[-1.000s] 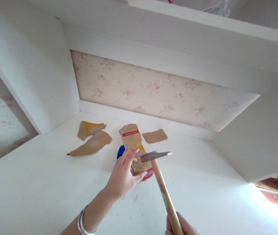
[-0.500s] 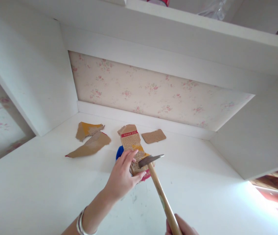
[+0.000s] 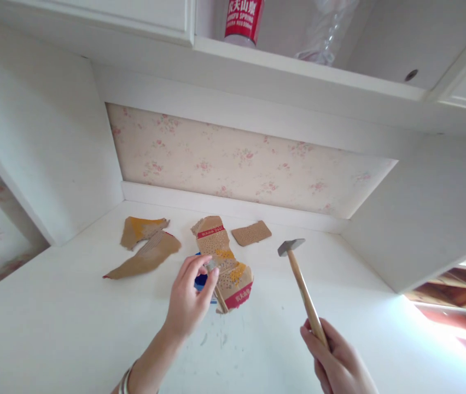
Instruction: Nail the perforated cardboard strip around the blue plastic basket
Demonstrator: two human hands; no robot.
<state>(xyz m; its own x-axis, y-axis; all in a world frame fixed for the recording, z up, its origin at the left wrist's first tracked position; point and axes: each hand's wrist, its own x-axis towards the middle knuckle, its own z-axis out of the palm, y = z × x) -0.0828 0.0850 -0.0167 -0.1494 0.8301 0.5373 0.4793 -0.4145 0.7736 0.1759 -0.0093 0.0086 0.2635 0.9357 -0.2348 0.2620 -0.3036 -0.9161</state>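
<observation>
While the right hand (image 3: 339,355) is wrapped around the lower handle of the hammer (image 3: 307,293), whose head points away from that hand and stands apart from the perforated cardboard (image 3: 239,273), the left hand (image 3: 187,295) curls its thumb toward its fingertips at the cardboard's left side. Something small and greyish shows by those fingertips, but I cannot tell whether they pinch it. The cardboard lies just right of the left hand, and a blue object (image 3: 201,280) is partly hidden behind that hand's fingers. Working well here probably means pressing the sheet firmly with the left fingertips, thumb tucked well away from wherever the metal would land. A grip low on the handle should give swing but less precision, so a short, square, wrist-led tap seems safest. The ragged, dotted sheet looks likely to shift or tear under a glancing hit, so light blows suit it.
</observation>
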